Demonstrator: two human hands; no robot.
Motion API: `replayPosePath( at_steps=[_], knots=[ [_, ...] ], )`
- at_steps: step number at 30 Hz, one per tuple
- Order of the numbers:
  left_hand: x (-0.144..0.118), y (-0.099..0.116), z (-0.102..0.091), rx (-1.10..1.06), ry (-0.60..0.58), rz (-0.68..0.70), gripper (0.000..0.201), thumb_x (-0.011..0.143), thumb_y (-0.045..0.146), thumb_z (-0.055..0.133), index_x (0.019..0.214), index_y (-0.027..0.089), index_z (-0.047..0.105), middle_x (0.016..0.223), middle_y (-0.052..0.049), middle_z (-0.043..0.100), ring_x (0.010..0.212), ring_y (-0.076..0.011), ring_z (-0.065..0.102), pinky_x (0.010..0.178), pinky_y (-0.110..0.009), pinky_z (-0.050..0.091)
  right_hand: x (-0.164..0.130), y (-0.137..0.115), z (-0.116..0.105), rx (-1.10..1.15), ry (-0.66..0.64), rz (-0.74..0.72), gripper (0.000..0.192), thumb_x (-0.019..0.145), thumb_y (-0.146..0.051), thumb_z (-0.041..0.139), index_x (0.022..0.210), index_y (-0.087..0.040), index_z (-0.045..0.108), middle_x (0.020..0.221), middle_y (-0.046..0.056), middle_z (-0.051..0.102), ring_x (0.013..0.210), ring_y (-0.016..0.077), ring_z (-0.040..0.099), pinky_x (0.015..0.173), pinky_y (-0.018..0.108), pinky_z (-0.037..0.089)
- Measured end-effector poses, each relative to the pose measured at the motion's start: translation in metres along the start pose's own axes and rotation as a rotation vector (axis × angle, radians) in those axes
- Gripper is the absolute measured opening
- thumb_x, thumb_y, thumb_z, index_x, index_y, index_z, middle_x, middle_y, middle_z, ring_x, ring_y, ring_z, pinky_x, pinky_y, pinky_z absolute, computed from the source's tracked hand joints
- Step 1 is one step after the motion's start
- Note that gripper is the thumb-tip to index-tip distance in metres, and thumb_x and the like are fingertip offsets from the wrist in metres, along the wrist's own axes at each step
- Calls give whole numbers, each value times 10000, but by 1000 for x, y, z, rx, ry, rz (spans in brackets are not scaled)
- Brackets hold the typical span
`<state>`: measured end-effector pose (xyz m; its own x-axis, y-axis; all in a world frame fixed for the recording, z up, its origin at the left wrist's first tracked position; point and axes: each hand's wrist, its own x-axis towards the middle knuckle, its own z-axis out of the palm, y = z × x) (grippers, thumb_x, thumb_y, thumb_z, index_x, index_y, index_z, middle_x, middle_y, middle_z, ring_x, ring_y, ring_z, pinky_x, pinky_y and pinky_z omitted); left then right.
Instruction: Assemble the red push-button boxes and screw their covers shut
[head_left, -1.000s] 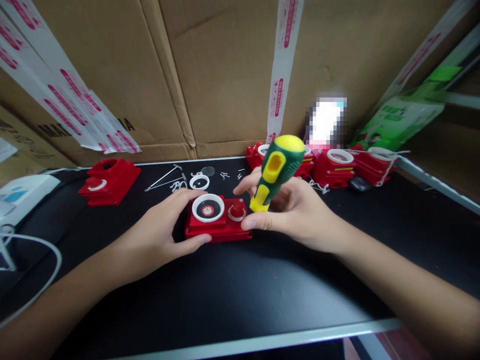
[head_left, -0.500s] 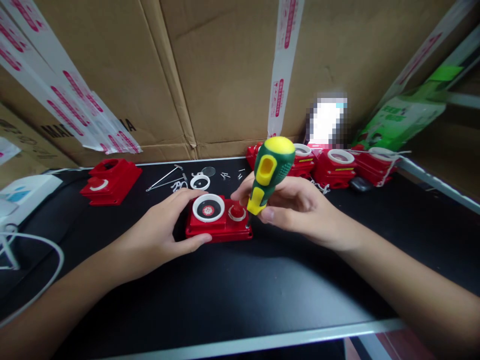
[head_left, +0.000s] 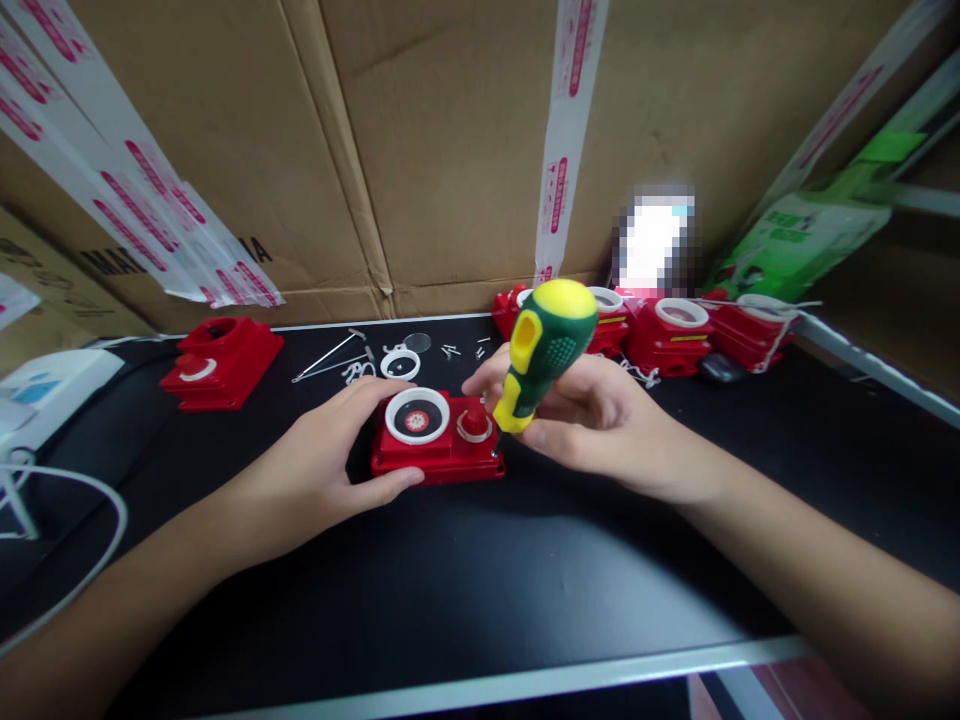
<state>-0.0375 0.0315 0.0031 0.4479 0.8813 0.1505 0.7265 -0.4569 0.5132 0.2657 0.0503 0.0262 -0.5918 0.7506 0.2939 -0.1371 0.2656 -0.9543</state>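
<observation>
White plastic, rounded and marked in pale blue, forms a casing (head_left: 56, 390) at far left. Behind it, black capitals on a creased brown cardboard wall (head_left: 450, 150) read "MA" and, past a strip of white tape (head_left: 161, 205), "A"; the tape's pink-red print is too small to make out. Next comes an angular red box with a round opening (head_left: 236, 370). The left hand (head_left: 322, 460) grips the left end of a glossy red rectangular housing (head_left: 420, 465), thumb along the front, fingers at the back. This lies front and centre on the smooth black tabletop (head_left: 480, 590), bearing a white ring, a dark disc with an unreadable red-and-white label, and a red knob. Behind lie a loose white ring (head_left: 400, 378) and a clear disc (head_left: 418, 343). The right hand (head_left: 600, 430) pinches a bulbous green-and-yellow screwdriver (head_left: 551, 360), thumb and fingers around its dimpled handle, shank at the housing's front right corner. Farther right stand similar red housings (head_left: 667, 345) and a green-and-white plastic bag (head_left: 799, 240), its lettering blurred.
</observation>
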Motion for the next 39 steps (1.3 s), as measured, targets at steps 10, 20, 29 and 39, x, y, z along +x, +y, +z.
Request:
replayPosePath(
  at_steps=[10, 20, 29, 39],
  knots=[
    [-1, -1, 0, 5, -6, -8, 701, 948, 628, 806, 1516, 285, 580, 1496, -110, 704, 1333, -380, 711, 1157, -549, 587, -1, 1, 4, -14, 4, -26, 256, 947, -211, 849, 1194, -190, 785, 1076, 32, 759, 966, 160, 727, 873, 256, 618],
    [0, 3, -2, 6, -12, 25, 641, 957, 578, 814, 1486, 292, 593, 1481, -94, 709, 1329, -366, 714, 1164, -534, 581, 1, 0, 4, -119, 31, -1, 290, 856, -274, 955, 1093, -189, 812, 943, 18, 696, 871, 167, 648, 696, 254, 546],
    [-2, 1, -1, -41, -19, 1, 642, 957, 583, 810, 1486, 297, 587, 1465, -82, 719, 1318, -360, 719, 1142, -522, 585, -2, 2, 2, -18, -63, -18, 181, 965, -149, 758, 886, -203, 605, 943, -1, 542, 852, 144, 569, 828, 278, 537],
    [-2, 1, 0, -26, -5, 13, 624, 951, 554, 822, 1475, 305, 593, 1443, -75, 729, 1279, -349, 738, 1127, -512, 599, 2, 6, -2, 81, 8, 113, 464, 741, -195, 1037, 880, -201, 595, 799, -60, 572, 723, 117, 533, 685, 247, 467]
  ],
)
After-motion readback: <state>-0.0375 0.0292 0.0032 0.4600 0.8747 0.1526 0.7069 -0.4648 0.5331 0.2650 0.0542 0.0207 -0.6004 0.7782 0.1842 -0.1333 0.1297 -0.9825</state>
